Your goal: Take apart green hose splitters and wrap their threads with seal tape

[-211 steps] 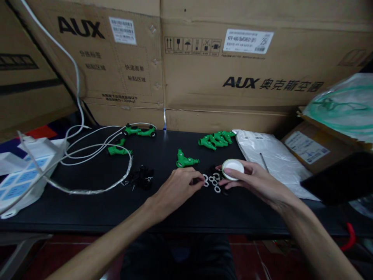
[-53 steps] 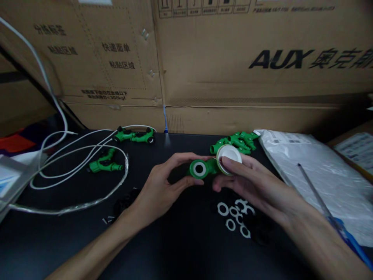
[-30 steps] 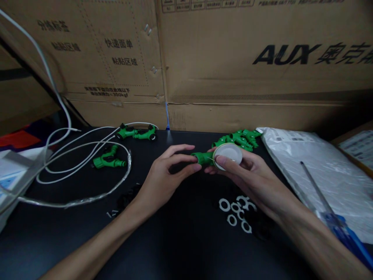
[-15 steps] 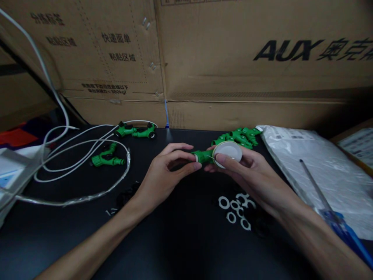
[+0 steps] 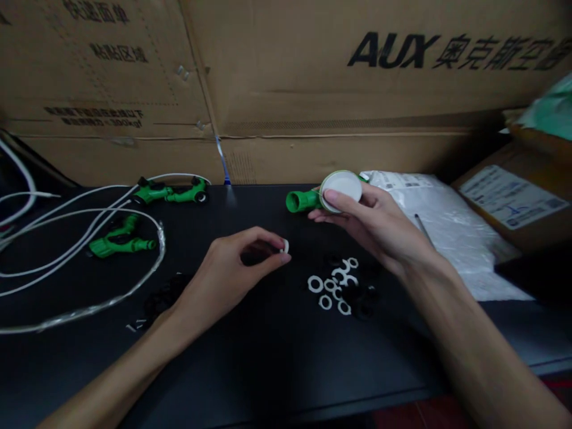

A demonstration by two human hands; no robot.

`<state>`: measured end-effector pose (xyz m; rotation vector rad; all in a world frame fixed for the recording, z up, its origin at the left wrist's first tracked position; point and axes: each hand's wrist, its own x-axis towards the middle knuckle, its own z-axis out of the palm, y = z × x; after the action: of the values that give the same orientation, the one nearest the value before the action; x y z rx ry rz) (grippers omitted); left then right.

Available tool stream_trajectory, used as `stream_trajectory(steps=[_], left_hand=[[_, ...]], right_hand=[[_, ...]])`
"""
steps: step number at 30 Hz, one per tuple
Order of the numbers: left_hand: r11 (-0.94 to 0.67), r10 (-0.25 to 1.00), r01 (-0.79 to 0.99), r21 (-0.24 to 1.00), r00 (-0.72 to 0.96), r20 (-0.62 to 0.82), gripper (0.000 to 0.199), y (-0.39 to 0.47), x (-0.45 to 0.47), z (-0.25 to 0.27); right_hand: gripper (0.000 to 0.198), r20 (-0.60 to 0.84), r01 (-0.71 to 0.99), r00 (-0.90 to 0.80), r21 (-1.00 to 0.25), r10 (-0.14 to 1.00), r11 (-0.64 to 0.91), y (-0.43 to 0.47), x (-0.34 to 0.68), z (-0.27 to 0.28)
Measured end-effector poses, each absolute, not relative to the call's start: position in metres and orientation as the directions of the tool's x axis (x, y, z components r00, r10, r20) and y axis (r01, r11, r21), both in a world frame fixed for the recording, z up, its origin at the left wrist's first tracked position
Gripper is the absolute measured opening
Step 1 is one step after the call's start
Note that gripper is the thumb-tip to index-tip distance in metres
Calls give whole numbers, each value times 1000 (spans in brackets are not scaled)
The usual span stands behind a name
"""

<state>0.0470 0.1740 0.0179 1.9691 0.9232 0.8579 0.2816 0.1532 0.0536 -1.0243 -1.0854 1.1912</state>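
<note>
My left hand [image 5: 250,259] is closed in a pinch, with a small white ring [image 5: 286,245] between thumb and fingertip. Above and to its right, my right hand [image 5: 357,205] grips a green plastic fitting [image 5: 300,201] together with a round, shallow white disc [image 5: 346,186] with a yellow-green rim. My thumb presses on the face of the disc. The open end of the fitting points left, toward the ring, apart from it. Below my right hand lie several loose white rings [image 5: 315,284], with small black parts [image 5: 364,310] beside them.
Two joined green fittings [image 5: 172,192] and another green fitting [image 5: 120,238] lie at the left among looped white cables [image 5: 92,229]. Small black parts [image 5: 163,298] are near my left wrist. A white plastic parcel [image 5: 456,238] is at the right. Cardboard boxes [image 5: 286,83] wall the back.
My hands have moved apart. The white ring has come off the fitting's end with my left hand, leaving that end open. The view has swung to the right.
</note>
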Motion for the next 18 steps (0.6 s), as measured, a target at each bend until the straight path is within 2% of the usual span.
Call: stream_trajectory(steps=[4,9,14,18], left_hand=[[-440,754,369,819,647,114,14,170,51,9],[-352,711,268,897,700,70,19,166,55,8],[-387,758,309,869,643,109,16,169,53,9],[-361,766,333,871,638,74,17,170,53,8]], right_hand=[[25,84,-190,41,-978,996,90,152,283,54],[30,95,-179,-12,-979,995,92,152,282,53],[30,87,-201,-29,-976,996,79,151,284,54],[28,73,-206,-38,-976,997,64,152,283,54]])
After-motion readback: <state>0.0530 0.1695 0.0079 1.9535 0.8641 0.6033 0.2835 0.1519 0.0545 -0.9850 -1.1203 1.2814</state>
